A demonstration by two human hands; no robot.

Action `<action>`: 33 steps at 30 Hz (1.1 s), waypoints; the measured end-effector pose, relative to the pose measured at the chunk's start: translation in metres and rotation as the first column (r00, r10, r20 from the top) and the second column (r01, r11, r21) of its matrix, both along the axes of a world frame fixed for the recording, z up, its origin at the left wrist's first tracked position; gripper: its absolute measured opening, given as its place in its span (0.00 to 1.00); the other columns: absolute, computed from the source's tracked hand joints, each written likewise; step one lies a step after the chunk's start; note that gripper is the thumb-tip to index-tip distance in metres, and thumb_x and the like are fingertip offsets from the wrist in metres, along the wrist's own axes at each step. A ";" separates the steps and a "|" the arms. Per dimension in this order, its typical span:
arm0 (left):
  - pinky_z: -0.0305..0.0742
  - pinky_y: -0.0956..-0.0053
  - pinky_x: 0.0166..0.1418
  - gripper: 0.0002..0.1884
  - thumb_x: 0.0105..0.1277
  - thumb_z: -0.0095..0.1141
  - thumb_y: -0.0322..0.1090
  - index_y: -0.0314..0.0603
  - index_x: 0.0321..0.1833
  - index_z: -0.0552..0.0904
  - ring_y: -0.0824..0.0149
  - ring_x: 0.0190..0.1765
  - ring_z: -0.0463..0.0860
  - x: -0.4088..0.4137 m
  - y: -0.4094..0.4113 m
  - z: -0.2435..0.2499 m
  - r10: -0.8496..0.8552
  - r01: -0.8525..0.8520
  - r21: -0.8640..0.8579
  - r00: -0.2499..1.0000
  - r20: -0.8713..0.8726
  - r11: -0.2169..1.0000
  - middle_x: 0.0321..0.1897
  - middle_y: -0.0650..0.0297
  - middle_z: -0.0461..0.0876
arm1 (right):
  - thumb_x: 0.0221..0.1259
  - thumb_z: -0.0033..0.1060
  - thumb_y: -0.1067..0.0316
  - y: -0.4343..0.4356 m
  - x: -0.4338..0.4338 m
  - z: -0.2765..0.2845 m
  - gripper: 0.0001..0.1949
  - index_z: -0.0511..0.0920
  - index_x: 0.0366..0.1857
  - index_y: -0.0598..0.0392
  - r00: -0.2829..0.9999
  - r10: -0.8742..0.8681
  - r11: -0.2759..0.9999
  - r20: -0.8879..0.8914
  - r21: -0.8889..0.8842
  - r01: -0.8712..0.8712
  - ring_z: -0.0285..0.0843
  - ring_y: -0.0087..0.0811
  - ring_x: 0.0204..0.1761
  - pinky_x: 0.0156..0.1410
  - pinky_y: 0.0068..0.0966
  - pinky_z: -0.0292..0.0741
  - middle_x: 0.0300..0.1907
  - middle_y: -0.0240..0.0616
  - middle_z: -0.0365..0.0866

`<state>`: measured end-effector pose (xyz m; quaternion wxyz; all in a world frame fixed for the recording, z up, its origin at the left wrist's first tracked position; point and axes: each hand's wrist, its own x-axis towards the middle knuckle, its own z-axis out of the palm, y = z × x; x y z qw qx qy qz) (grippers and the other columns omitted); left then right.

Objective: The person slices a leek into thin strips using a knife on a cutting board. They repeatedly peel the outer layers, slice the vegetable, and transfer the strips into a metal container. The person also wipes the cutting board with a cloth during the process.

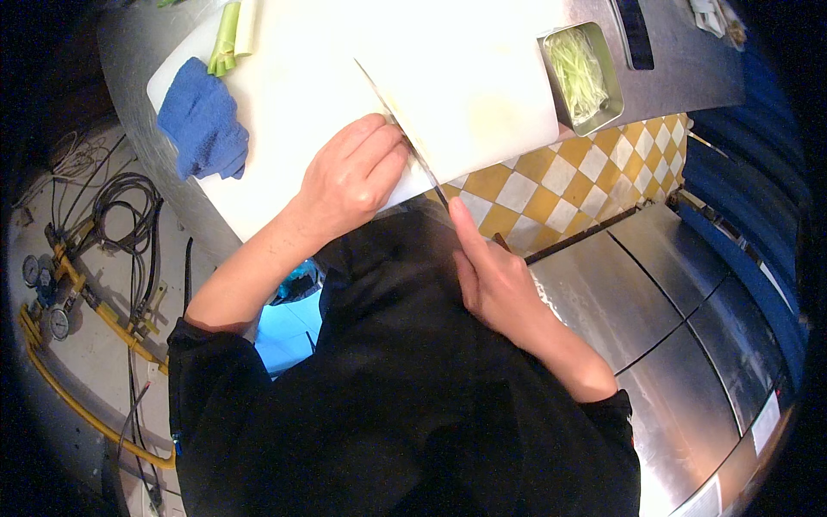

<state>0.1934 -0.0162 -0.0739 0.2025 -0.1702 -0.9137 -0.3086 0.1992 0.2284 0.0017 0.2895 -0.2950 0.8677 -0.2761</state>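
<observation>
My right hand grips a kitchen knife by its handle, the index finger stretched along it. The long blade slants across a white cutting board. My left hand is curled on the board, its knuckles against the blade's left side. Under its fingers is a pale vegetable piece, mostly hidden. Thin pale shreds lie along the blade's right side. At the board's upper left rest a green leek-like stalk and a paler stalk piece beside it.
A crumpled blue cloth lies on the board's left edge. Right of the board stands a metal container of pale green shreds. The steel counter extends beyond it. Gauges and yellow pipes are at lower left.
</observation>
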 end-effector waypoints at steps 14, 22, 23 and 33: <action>0.84 0.62 0.49 0.12 0.45 0.67 0.20 0.29 0.36 0.84 0.50 0.47 0.85 0.001 0.001 0.000 0.011 -0.011 0.001 1.000 -0.002 1.000 0.39 0.51 0.83 | 0.69 0.60 0.71 0.005 -0.003 0.019 0.37 0.57 0.81 0.46 0.999 0.021 1.000 0.044 0.022 -0.022 0.78 0.57 0.23 0.29 0.49 0.78 0.23 0.54 0.78; 0.83 0.63 0.51 0.12 0.45 0.64 0.22 0.29 0.35 0.83 0.51 0.47 0.85 0.002 0.000 0.002 0.004 -0.004 -0.018 1.000 0.004 1.000 0.39 0.52 0.83 | 0.70 0.59 0.71 -0.008 -0.015 -0.017 0.36 0.58 0.81 0.46 1.000 -0.025 0.991 -0.011 -0.132 0.023 0.81 0.57 0.25 0.30 0.50 0.78 0.30 0.58 0.82; 0.84 0.61 0.50 0.12 0.45 0.66 0.21 0.29 0.35 0.84 0.49 0.46 0.86 0.002 0.000 0.002 0.004 -0.004 -0.004 1.000 0.002 1.000 0.39 0.51 0.84 | 0.70 0.59 0.71 -0.008 -0.018 -0.016 0.36 0.59 0.81 0.45 0.999 -0.039 0.985 -0.010 -0.171 0.037 0.81 0.57 0.24 0.30 0.50 0.78 0.29 0.58 0.81; 0.83 0.65 0.53 0.12 0.45 0.60 0.25 0.28 0.35 0.82 0.54 0.48 0.84 0.001 0.002 0.001 0.019 -0.020 -0.048 0.999 -0.030 0.999 0.39 0.52 0.83 | 0.70 0.59 0.71 0.007 -0.006 0.008 0.36 0.58 0.81 0.42 0.999 0.028 0.999 0.016 0.017 -0.028 0.79 0.57 0.21 0.29 0.49 0.79 0.23 0.54 0.77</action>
